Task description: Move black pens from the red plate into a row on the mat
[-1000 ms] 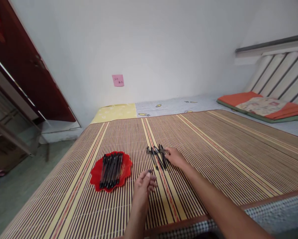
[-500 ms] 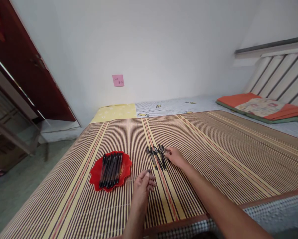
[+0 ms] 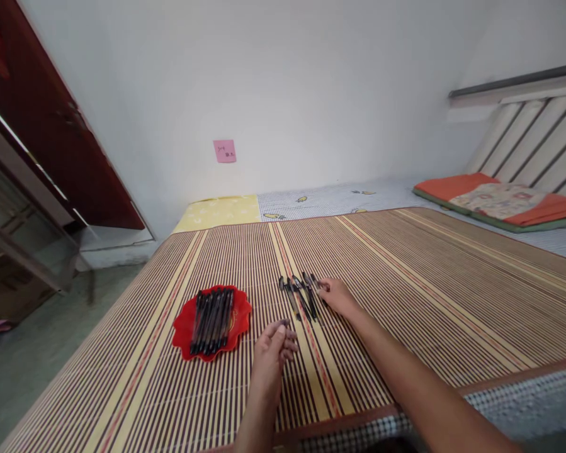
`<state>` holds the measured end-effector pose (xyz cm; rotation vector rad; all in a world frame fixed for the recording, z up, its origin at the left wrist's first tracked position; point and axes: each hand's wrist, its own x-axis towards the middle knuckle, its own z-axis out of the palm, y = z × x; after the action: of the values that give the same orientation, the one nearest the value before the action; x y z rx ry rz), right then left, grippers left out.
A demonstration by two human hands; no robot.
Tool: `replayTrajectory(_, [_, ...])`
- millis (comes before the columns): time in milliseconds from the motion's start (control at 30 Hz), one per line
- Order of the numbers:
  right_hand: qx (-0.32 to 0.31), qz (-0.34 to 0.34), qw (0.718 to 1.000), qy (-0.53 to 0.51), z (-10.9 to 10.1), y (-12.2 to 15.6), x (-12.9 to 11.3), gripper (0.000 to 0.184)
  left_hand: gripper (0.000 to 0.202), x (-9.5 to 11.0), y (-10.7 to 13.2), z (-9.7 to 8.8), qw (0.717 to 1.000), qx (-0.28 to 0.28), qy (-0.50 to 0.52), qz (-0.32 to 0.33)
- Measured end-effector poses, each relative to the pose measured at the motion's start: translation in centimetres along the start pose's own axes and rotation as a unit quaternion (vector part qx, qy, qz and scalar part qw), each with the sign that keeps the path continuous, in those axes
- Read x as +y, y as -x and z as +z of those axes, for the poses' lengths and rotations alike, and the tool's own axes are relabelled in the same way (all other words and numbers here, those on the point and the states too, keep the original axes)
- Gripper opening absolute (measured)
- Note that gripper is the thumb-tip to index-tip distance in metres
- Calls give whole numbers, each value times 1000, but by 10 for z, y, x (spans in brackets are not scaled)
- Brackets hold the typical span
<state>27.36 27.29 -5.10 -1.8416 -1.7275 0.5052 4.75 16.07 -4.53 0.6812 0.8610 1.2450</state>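
Note:
A red plate [image 3: 184, 328] lies on the striped bamboo mat [image 3: 405, 277] and carries several black pens [image 3: 211, 312] side by side. To its right several more black pens [image 3: 298, 294] lie loose on the mat. My right hand [image 3: 338, 297] rests at the right side of this loose group, its fingers curled onto one of the pens there. My left hand [image 3: 273, 352] sits nearer to me, between plate and loose pens, its fingers pinched round a small dark piece that looks like a pen cap.
The mat covers a bed with a checked sheet [image 3: 330, 196]. An orange-edged cushion [image 3: 500, 201] lies at the far right by a slatted headboard. A pink note [image 3: 225, 151] sticks to the white wall. A dark red door [image 3: 51, 126] and floor are to the left.
Both hands stay nearly still. The right hand has shifted very slightly to the right at the loose pens.

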Motion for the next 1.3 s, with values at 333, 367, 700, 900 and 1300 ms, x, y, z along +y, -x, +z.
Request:
replayTrajectory(333, [-7,-10,1000,-2,6,-3,3,27,42,-2,-2,0,1000,-3,-6,-1])
replayTrajectory(367, [-4,-10,1000,-3,6,-3,3,28,43,-2,-2,0,1000,-1,-6,-3])
replayTrajectory(700, [-2,0,1000,-1,3,-4,6,28,49,-1,-1,0,1000,6,-5,-13])
replayTrajectory(900, [3,9,1000,9,2,-4,5,32,48,-2,-2,-1,1000,-4,-5,-7])
replayTrajectory(1300, [11,8,998,58,-1,2,-2,23,49,-5,-6,-3,1000,1,-10,-3])
